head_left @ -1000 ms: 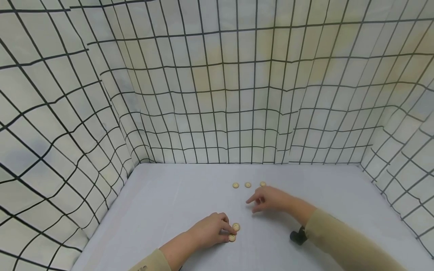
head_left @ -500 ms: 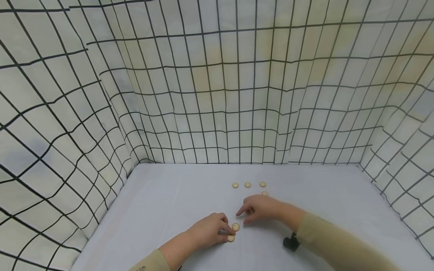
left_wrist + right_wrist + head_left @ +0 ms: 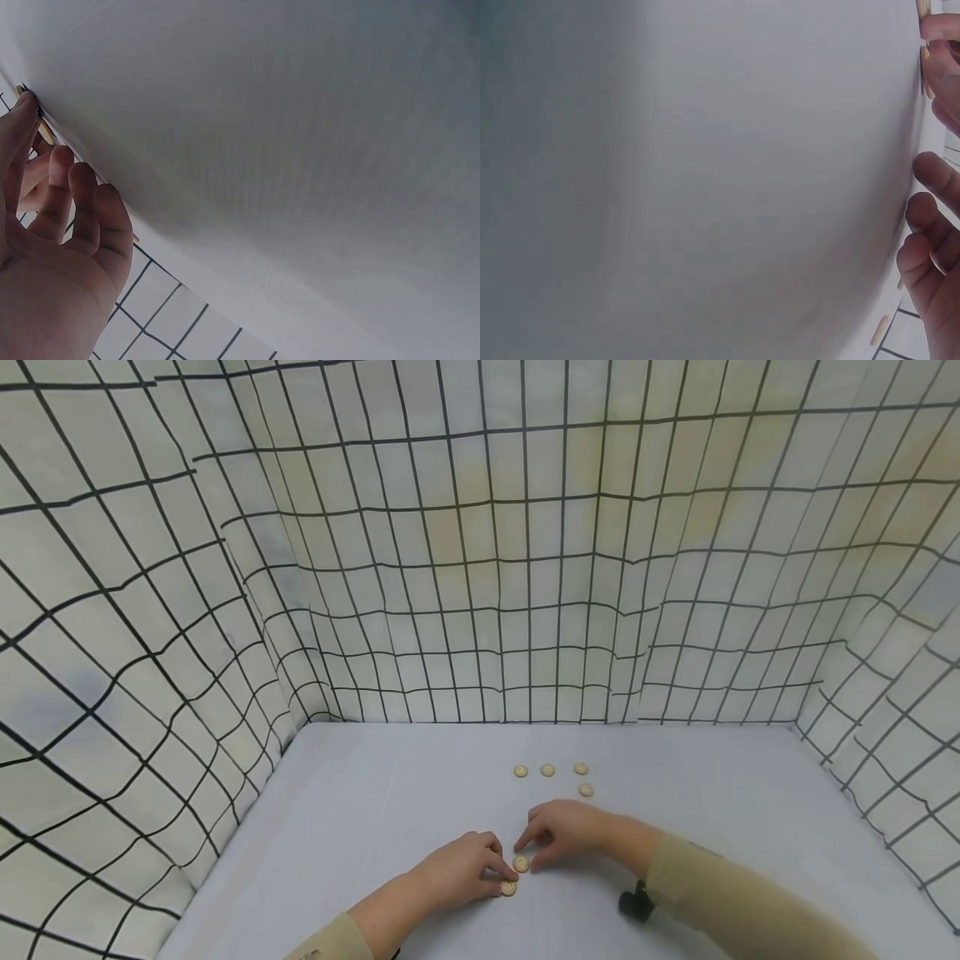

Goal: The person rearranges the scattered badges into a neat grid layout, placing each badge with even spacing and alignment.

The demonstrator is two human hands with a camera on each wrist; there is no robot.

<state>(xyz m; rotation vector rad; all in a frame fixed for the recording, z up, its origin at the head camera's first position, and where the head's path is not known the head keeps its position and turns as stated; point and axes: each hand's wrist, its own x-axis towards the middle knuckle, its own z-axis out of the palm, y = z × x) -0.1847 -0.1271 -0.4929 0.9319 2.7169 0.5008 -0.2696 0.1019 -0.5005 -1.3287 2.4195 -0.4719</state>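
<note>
My left hand (image 3: pixel 463 870) pinches a round, pale wooden button (image 3: pixel 508 888) between thumb and index finger on the white tabletop. Just beyond it lies a second button (image 3: pixel 521 863), showing small dark holes. Around that one my right hand (image 3: pixel 568 831) has its index finger at the far-left edge and its thumb at the right edge. In the left wrist view the left hand (image 3: pixel 64 240) has its other fingers loosely bent. The right wrist view shows buttons edge-on, one button (image 3: pixel 927 71) against fingertips; the right hand (image 3: pixel 939 247) is partly cut off.
Farther back on the white table (image 3: pixel 375 793) a short row of buttons (image 3: pixel 548 770) lies, with another button (image 3: pixel 587 790) nearer at its right end. White walls with a dark grid (image 3: pixel 480 610) enclose the back and sides. A black wrist device (image 3: pixel 636 903) hangs under the right forearm.
My right hand has come nearer and left from beside the back row to the second button, uncovering a button below that row. The left hand has pulled its button very slightly left.
</note>
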